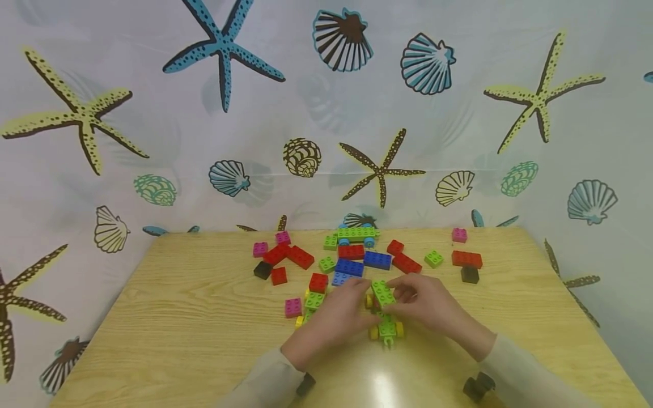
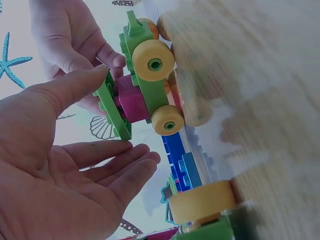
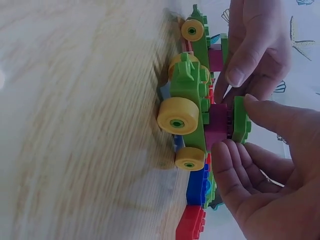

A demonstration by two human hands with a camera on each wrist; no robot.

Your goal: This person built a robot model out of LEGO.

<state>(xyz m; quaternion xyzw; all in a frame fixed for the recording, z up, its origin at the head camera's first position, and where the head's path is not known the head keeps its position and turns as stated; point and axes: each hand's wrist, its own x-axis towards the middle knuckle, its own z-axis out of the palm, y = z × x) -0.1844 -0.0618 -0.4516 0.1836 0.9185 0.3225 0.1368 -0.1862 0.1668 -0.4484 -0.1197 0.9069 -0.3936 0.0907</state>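
A toy car base [image 1: 386, 327] of green blocks with yellow wheels stands on the table between the hands. On it sits a magenta brick [image 3: 216, 120], topped by a green studded brick [image 1: 382, 293]. The right hand [image 1: 427, 303] pinches this green brick, its thumb at one end and fingers close to the magenta brick. The left hand [image 1: 344, 309] is held beside the car, thumb and fingers extended around the green brick's edges, palm open in the left wrist view. Left of that hand is a second green car [image 1: 313, 301] with yellow wheels, partly hidden.
Behind the hands lie several loose bricks, among them a red brick [image 1: 406, 263], blue brick [image 1: 377, 260] and black brick [image 1: 470, 275]. A green car base with blue wheels [image 1: 357, 233] stands at the table's back edge, before a patterned curtain [image 1: 285, 113].
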